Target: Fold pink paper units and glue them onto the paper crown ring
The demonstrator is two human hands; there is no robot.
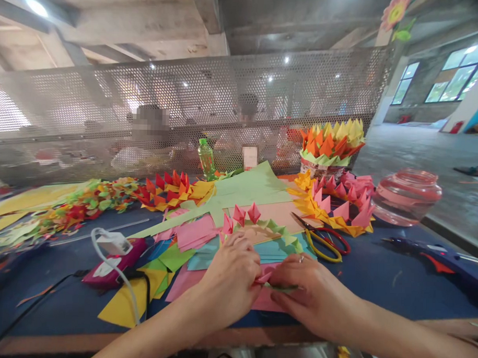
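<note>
A paper ring (282,230) of pale green folded points, with several pink folded points (240,215) along its far left side, is between my hands at the table's front. My left hand (235,275) is closed, its fingertips on a small pink folded paper (264,276) at the ring's near side. Opposite it, my right hand (309,288) pinches the near right part of the same ring, thumb below and fingers above. Fingers hide much of the ring's near edge. Blue paper sheets (201,256) and pink sheets lie beneath.
Scissors (325,244) with yellow and red handles lie right of the ring, and a dark blue glue gun (436,254) farther right. A pink-tinted jar (406,198) stands behind. Left are a magenta power strip (114,263) with cables and paper scraps (97,200). A perforated metal screen (210,105) stands behind.
</note>
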